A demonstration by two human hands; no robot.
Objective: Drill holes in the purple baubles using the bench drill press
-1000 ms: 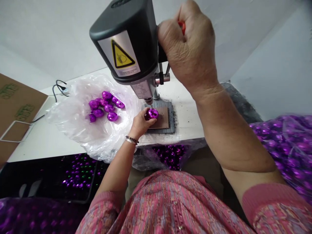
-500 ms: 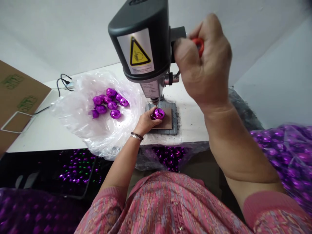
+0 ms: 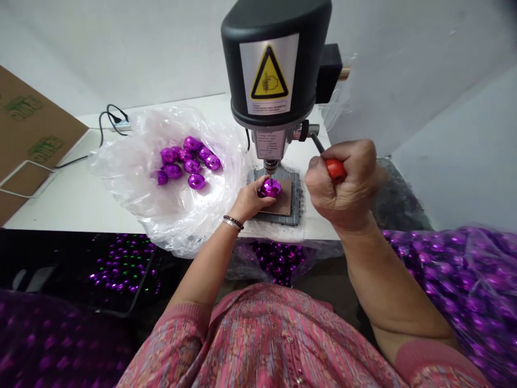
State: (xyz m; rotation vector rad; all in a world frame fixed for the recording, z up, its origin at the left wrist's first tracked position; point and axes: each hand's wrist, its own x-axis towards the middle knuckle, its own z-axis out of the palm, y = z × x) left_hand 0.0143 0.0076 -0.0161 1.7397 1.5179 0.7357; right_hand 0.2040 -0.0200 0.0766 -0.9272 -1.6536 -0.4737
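Note:
A shiny purple mirror ball (image 3: 271, 188) rests on a brown board (image 3: 285, 202) over the grey base (image 3: 296, 213) of a drill press (image 3: 278, 64). My left hand (image 3: 251, 200) grips the ball from the left, thumb and fingers on its sides. The drill chuck (image 3: 270, 166) stands right above the ball, its bit at the ball's top; how deep it goes I cannot tell. My right hand (image 3: 347, 186) is wrapped round the red knob (image 3: 335, 170) of the press's feed lever (image 3: 318, 143), to the right of the machine.
Left of the press, an open clear plastic bag (image 3: 133, 183) holds several purple balls (image 3: 196, 181). A cardboard box (image 3: 32, 134) and black cable (image 3: 100, 126) lie farther left. Bags of purple balls (image 3: 456, 280) stand at the right and below the white table (image 3: 48, 210).
My right hand has come down with the red-knobbed lever. The left hand still holds the ball under the drill. The whole view has shifted slightly.

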